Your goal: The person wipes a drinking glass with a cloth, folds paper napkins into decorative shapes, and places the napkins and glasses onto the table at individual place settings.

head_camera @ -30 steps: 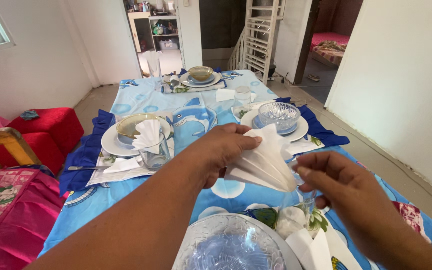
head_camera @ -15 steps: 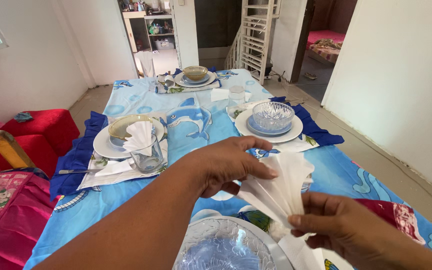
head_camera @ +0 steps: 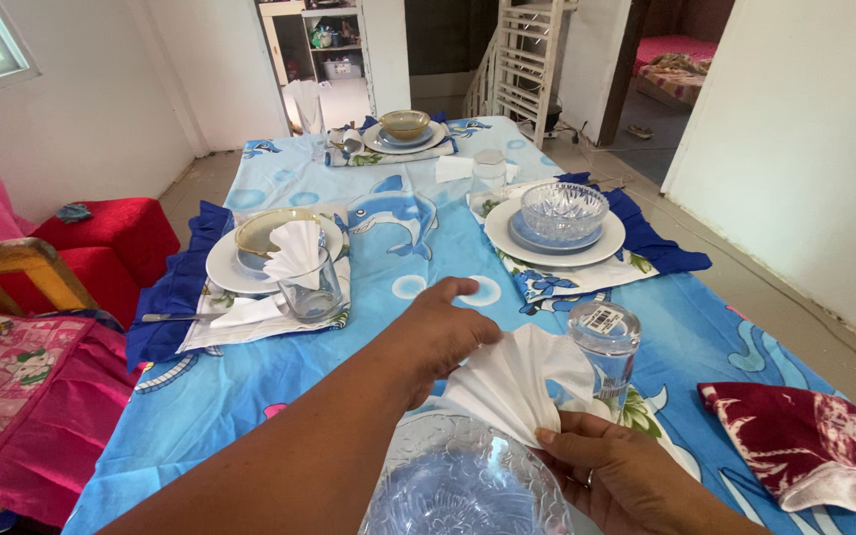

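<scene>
Blue tablecloth | napkin fan opens up-left | right hand pinches base

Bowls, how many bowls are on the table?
4. A clear glass bowl sits nearest, below the hands. A cut-glass bowl is on the right plate, an amber bowl on the left plate, and another amber bowl at the far end. None seem hidden.

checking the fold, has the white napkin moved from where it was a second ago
Yes. The folded napkin has come down toward the glass bowl at the near edge, held by the left hand and right hand.
</scene>
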